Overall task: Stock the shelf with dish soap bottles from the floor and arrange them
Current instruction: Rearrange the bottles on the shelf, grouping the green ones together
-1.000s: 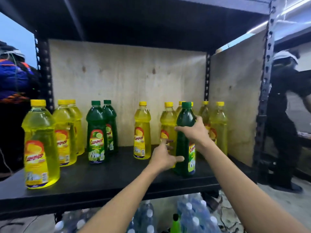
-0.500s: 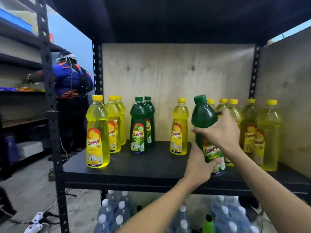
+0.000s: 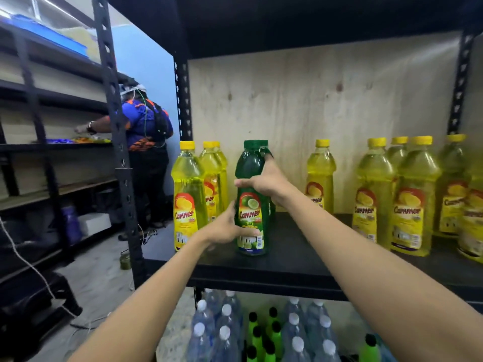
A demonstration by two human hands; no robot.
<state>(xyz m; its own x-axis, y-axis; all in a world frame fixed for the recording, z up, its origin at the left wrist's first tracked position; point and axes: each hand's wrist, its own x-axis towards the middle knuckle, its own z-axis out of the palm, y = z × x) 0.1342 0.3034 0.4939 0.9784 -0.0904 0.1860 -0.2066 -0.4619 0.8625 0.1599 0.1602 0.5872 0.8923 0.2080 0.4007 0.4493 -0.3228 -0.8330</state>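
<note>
Both hands grip one green dish soap bottle (image 3: 250, 205), which stands upright near the front of the black shelf (image 3: 295, 259): the right hand (image 3: 264, 182) closes around its shoulder, the left hand (image 3: 227, 228) around its lower body. Many yellow bottles (image 3: 410, 202) stand already in rows. More bottles on the floor (image 3: 261, 333) below wait, so I judge the stocking is only partly done.

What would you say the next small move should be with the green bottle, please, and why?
Probably release it: the green bottle appears to stand upright on the shelf, in front of other green ones, with the left hand and right hand on it.
</note>
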